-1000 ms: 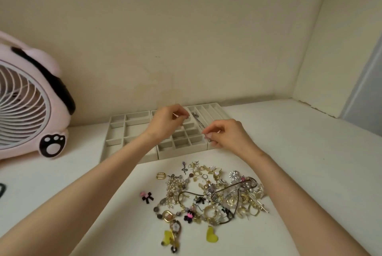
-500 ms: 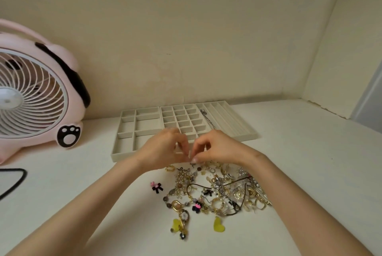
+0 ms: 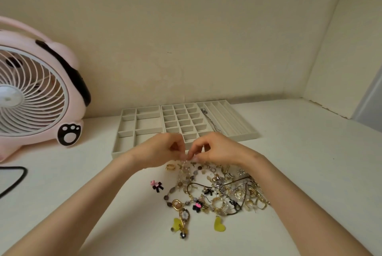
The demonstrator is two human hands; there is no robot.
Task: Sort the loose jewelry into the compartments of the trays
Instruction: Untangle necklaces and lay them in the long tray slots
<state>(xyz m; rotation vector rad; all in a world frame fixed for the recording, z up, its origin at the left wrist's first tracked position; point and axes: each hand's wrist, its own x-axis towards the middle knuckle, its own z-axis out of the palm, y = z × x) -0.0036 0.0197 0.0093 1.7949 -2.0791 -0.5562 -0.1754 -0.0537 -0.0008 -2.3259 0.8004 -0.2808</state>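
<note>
A heap of loose jewelry [image 3: 217,191] lies on the white table in front of me: gold rings, beaded strands, black bows, yellow hearts. Three beige trays stand behind it: a left tray [image 3: 129,129] with large compartments, a middle tray [image 3: 182,120] with small squares, a right tray [image 3: 233,121] with long slots and a thin chain [image 3: 208,119] in one. My left hand [image 3: 159,152] and my right hand [image 3: 217,148] meet fingertip to fingertip at the heap's far edge, both pinching the top of a beaded strand [image 3: 186,170].
A pink fan [image 3: 35,92] with a paw print stands at the left by the wall. A black cable [image 3: 14,179] loops at the left edge. A pink and black bow charm [image 3: 157,185] lies apart, left of the heap. Walls close in behind and on the right.
Both hands came back from over the trays to the near edge of the heap and took hold of a beaded strand. The view shifted right and down a little.
</note>
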